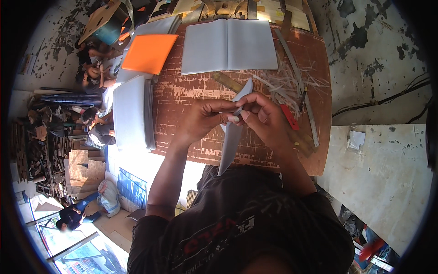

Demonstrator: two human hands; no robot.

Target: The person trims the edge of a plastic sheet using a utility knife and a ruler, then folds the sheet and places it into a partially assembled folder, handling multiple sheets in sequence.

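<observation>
Over the near part of the brown worn table, both hands pinch a pale grey sheet. It is seen nearly edge-on, one end rising above the fingers and the other hanging down toward my shirt. My left hand grips it from the left with thumb and fingers together. From the right, my right hand presses thumb and fingertips on it, touching the left fingertips. A red-handled tool lies just right of my right hand. Beyond the hands, a blank-paged book lies opened flat.
Thin paper offcuts and a long metal ruler lie at the right. An orange cover sits far left, above a pale stack. A bamboo-like strip rests beyond my hands. Several people sit at the left.
</observation>
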